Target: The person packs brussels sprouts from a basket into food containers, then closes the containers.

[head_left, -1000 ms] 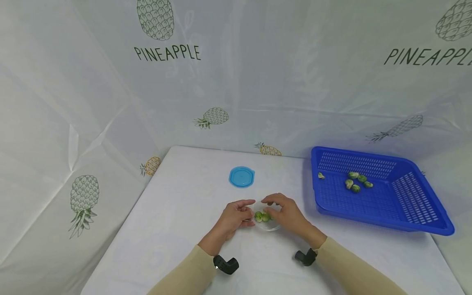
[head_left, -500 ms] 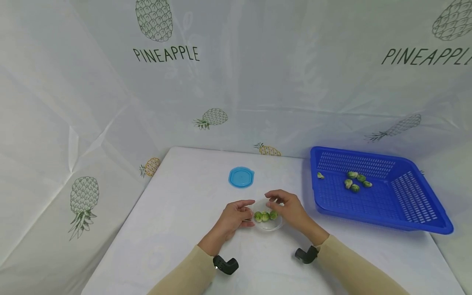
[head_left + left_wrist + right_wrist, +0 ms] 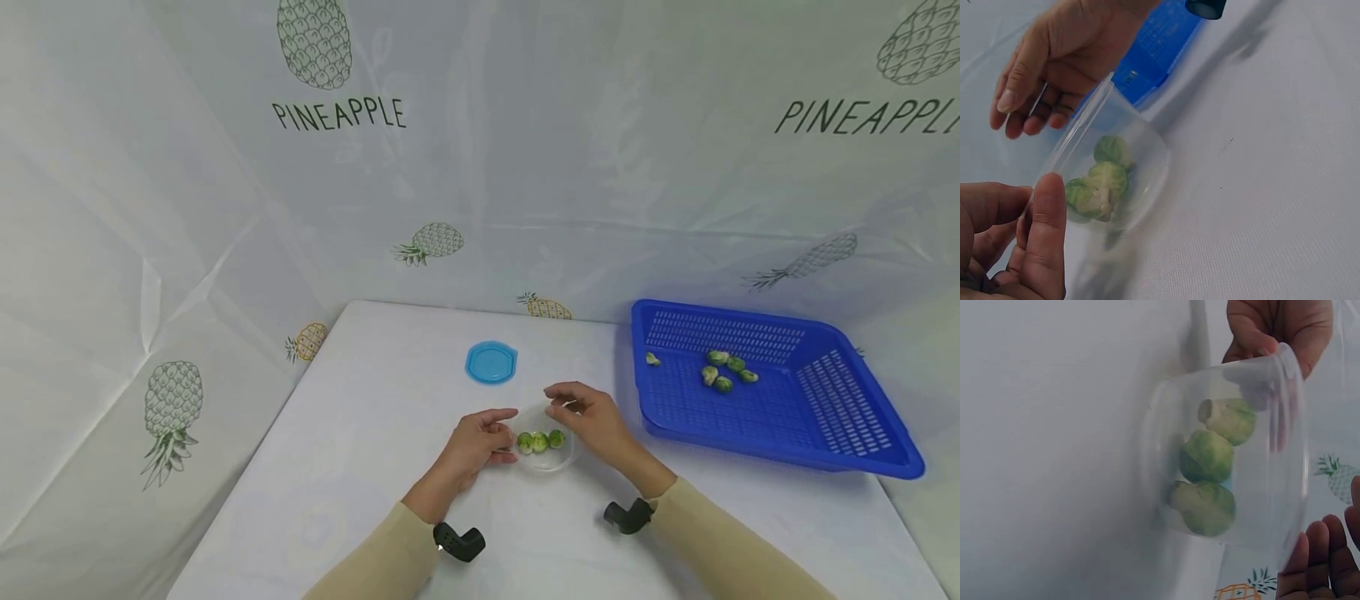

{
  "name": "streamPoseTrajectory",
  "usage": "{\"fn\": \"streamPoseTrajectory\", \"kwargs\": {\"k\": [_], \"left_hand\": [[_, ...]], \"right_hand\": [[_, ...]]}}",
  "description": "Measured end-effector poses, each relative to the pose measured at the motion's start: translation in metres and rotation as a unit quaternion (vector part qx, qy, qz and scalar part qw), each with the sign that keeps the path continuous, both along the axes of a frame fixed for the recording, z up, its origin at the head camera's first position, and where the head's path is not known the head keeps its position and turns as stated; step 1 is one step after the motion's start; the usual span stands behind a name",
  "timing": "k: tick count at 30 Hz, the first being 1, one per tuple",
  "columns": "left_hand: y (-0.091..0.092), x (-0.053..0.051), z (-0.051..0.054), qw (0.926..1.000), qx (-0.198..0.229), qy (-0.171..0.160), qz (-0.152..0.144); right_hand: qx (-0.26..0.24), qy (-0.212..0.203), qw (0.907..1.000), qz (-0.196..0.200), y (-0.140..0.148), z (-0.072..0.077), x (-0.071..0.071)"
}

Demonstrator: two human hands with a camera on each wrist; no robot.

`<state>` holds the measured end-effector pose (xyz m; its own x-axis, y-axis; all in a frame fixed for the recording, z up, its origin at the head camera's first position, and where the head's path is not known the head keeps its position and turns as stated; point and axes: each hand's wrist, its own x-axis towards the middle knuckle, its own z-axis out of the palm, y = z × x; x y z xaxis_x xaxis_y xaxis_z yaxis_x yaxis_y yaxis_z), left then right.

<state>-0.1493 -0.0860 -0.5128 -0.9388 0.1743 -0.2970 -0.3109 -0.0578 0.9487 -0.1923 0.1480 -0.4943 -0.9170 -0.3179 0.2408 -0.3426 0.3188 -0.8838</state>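
A clear round plastic container point(image 3: 547, 465) stands on the white table, holding three Brussels sprouts point(image 3: 540, 442) in a row. My left hand point(image 3: 472, 446) pinches its rim from the left; in the left wrist view the fingers point(image 3: 1047, 231) lie against the container wall. On the other side my right hand point(image 3: 598, 421) is over the rim with loosely bent fingers and nothing held. Seen through the wall in the right wrist view, the sprouts point(image 3: 1207, 459) lie on the bottom, apart from the right fingers point(image 3: 1317, 550).
A blue lid point(image 3: 491, 362) lies flat behind the container. To the right, a blue plastic basket point(image 3: 795, 454) has several more Brussels sprouts point(image 3: 722, 383) and a small piece point(image 3: 652, 359) near its left wall. A pineapple-print sheet point(image 3: 525, 167) hangs behind the table.
My right hand has let go of the rightmost sprout and drawn back up and right toward the rim. All three sprouts now show fully. The left hand has stayed put.
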Motion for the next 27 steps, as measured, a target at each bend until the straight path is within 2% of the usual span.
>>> {"fn": "streamPoseTrajectory", "kwargs": {"k": [5,13,27], "left_hand": [[-0.001,0.0,0.0,1.0,0.002,-0.006,0.003],[0.0,0.0,0.002,0.9999,0.005,-0.008,0.004],[0.002,-0.001,0.0,1.0,-0.002,-0.002,0.007]], "right_hand": [[0.0,0.031,0.9994,-0.012,0.002,0.014,-0.002],[0.053,0.01,0.9975,-0.045,0.021,0.052,-0.004],[0.107,-0.003,0.9919,-0.07,0.07,0.092,-0.025]]}}
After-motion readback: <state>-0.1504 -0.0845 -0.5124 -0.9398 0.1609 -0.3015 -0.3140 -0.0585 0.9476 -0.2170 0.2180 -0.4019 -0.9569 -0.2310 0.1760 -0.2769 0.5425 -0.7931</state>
